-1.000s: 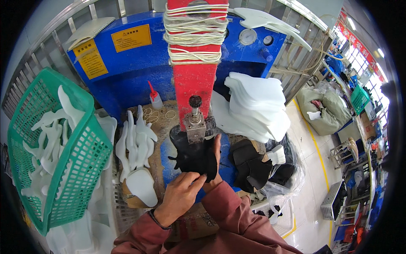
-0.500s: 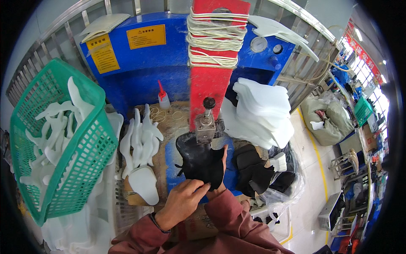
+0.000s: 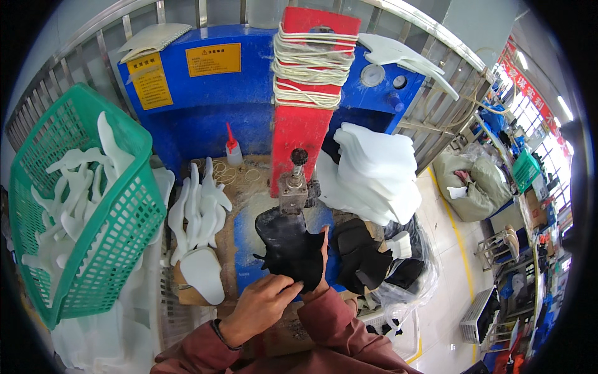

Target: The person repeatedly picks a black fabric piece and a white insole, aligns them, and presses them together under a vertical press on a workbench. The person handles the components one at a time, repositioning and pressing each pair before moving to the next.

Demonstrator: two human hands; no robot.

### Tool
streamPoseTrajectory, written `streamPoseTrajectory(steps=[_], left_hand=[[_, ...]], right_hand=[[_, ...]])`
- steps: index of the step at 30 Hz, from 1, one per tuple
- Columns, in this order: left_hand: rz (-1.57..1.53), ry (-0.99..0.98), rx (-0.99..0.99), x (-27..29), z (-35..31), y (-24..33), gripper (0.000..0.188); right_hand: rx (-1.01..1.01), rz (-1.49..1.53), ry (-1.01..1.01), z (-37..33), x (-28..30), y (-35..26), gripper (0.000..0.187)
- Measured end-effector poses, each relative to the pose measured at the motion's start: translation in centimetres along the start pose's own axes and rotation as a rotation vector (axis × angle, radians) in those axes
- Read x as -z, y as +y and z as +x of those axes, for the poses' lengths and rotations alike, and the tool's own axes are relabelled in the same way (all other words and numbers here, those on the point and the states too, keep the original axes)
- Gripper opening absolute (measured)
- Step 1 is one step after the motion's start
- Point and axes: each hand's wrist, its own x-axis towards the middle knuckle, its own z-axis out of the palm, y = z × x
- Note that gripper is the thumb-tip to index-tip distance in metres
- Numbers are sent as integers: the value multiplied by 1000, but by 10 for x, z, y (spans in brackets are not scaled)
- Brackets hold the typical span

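Note:
A black, smooth curved sheet piece (image 3: 288, 242) lies under the metal head (image 3: 293, 193) of a machine with a red upright (image 3: 301, 134). My left hand (image 3: 260, 306) pinches the near edge of the piece between thumb and fingers. On the piece's right side is my right hand (image 3: 322, 262), its thumb or a finger showing along the edge while the rest is hidden behind the black material. The far end of the piece reaches up to the metal head; whether they touch I cannot tell. A blue plate (image 3: 249, 274) shows beneath.
Black pieces (image 3: 361, 255) lie to the right, before a stack of white shaped sheets (image 3: 374, 168). White curved parts (image 3: 198, 215) and a bottle with a red nozzle (image 3: 233, 151) are on the left. A green basket (image 3: 112, 274) of white parts stands farther left. Cord (image 3: 311, 59) wraps the upright.
The whole view has shifted a little, so the machine and stacks sit farther left in the picture. Both hands keep hold of the black piece in nearly the same pose.

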Motion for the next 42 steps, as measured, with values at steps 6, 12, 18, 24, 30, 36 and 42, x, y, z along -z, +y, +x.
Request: streamPoseTrajectory(steps=[6, 12, 18, 24, 30, 36, 42], left_hand=[[-24, 11, -18, -8, 10, 3, 31], [-5, 2, -22, -9, 17, 2, 30], [22, 3, -65, -17, 24, -2, 29], [22, 7, -67, -19, 37, -9, 29], [44, 36, -85, -17, 43, -14, 30], [-11, 53, -39, -8, 7, -9, 36], [166, 159, 299, 50, -78, -27, 38]], right_hand=[[98, -56, 107, -4, -12, -12, 93], [163, -61, 113, 3, -11, -21, 90], [188, -61, 120, 3, -9, -30, 91], [196, -60, 126, 4, -9, -29, 91], [197, -52, 95, 6, -5, -29, 92], [184, -19, -12, 7, 0, -22, 92], [66, 10, -136, -21, -7, -2, 94]])
